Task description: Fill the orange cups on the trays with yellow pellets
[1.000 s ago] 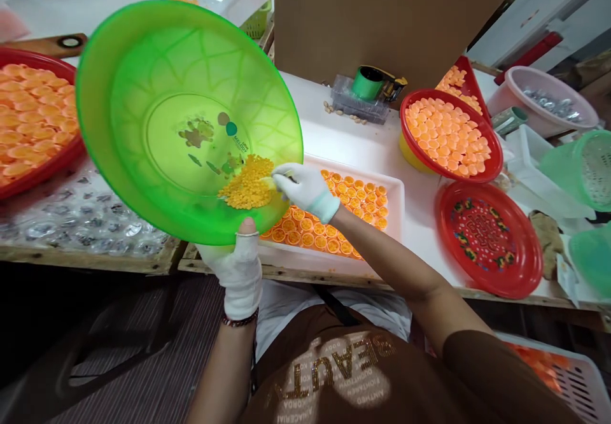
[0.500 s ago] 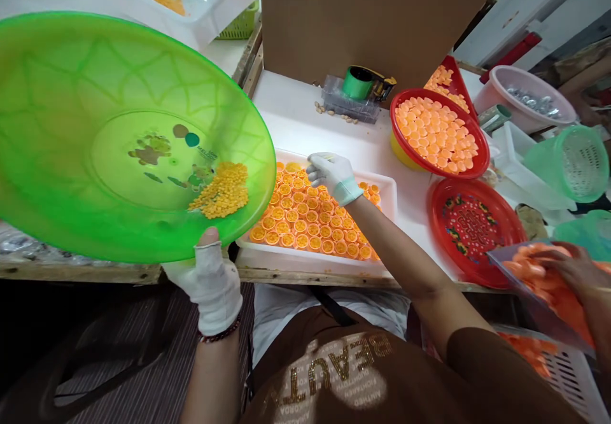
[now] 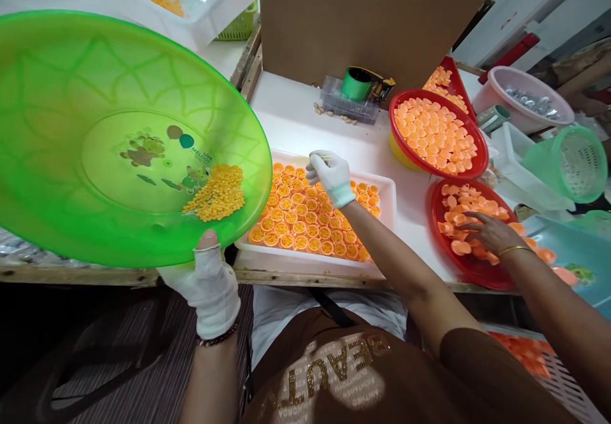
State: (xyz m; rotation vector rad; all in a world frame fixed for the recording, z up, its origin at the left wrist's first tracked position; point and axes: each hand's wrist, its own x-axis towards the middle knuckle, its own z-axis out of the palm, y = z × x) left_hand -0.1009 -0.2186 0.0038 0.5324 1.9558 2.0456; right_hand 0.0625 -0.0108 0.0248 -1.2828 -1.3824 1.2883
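Observation:
My left hand (image 3: 203, 284), in a white glove with the thumb tip bare, grips the near rim of a large green plastic basin (image 3: 128, 156). The basin is tilted toward me, and a pile of small yellow pellets (image 3: 220, 195) lies at its lower right. Over a white tray (image 3: 389, 198) hangs my gloved right hand (image 3: 330, 176), fingers curled together; whatever they hold is too small to name. Rows of small orange cups (image 3: 305, 220) fill the tray, many with yellow bits inside.
A co-worker's hand (image 3: 491, 233) lies among orange pieces in a red basin (image 3: 434, 220) at right. Behind it stands a red bowl (image 3: 394, 115) of orange caps. A tape dispenser (image 3: 358, 85) sits before a brown cardboard panel (image 3: 363, 23); a white bin (image 3: 205, 23) is back left.
Orange pieces now lie in the red basin at right, with the co-worker's hand over them and a blue tray beside it. My hands and the green basin have barely shifted.

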